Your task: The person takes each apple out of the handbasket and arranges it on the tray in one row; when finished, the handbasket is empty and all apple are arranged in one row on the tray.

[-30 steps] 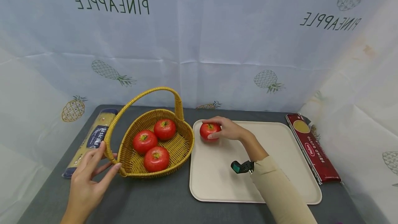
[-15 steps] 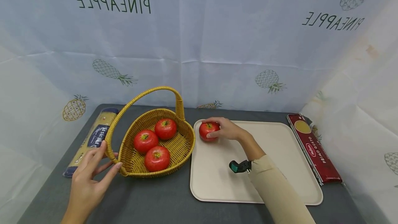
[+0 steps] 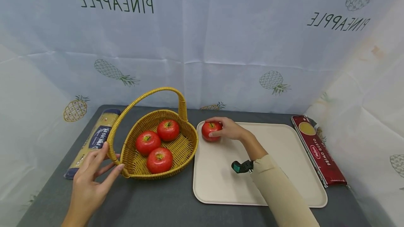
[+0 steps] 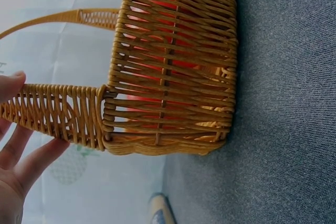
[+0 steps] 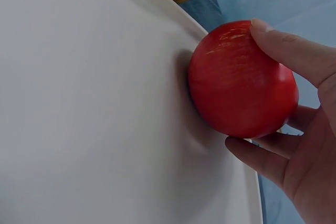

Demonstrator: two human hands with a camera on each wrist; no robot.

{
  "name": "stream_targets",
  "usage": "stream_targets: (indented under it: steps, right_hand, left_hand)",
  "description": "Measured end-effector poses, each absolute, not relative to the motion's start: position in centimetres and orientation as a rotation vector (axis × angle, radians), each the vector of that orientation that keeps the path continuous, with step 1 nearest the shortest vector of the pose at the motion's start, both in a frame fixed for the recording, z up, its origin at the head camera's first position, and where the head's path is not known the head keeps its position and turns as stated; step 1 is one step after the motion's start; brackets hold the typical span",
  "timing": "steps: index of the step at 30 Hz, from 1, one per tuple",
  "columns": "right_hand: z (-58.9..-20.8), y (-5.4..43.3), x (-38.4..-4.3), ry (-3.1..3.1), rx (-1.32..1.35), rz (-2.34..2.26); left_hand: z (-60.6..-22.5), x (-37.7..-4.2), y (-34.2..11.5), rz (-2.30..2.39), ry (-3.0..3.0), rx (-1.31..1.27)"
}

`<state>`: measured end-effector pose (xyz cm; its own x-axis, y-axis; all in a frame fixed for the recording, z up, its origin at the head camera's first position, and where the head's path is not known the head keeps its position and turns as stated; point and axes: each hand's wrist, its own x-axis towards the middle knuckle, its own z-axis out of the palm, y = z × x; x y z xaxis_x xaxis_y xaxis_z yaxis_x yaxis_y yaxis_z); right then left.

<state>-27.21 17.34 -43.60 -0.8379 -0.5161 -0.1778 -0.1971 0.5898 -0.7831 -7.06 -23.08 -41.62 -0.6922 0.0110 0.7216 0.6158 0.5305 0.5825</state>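
Observation:
A yellow wicker basket with a tall arched handle stands left of centre on the table. Inside it lie three red apples, among them the front apple. My left hand holds the near foot of the handle, thumb and fingers on opposite sides of it. Over the far left corner of the beige tray, my right hand grips another red apple between thumb and fingers. A shadow falls on the tray beside that apple; whether it touches the tray I cannot tell.
A yellow pasta packet lies on the left, behind my left hand. On the right a dark red packet lies along the tray's edge. A pineapple-print curtain hangs behind the grey table.
My right hand has shifted slightly left and away with the apple. The left hand and basket hold their place, and the head view has moved only a little.

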Motion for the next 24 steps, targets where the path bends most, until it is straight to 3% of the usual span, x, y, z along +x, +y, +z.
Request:
stream_targets:
  steps: [24]
  right_hand:
    - [-43.18, 17.41, -27.09, 2.436, -0.603, -1.105]
  left_hand:
    - [-41.47, -7.03, -22.72, -1.155, -2.067, -0.509]
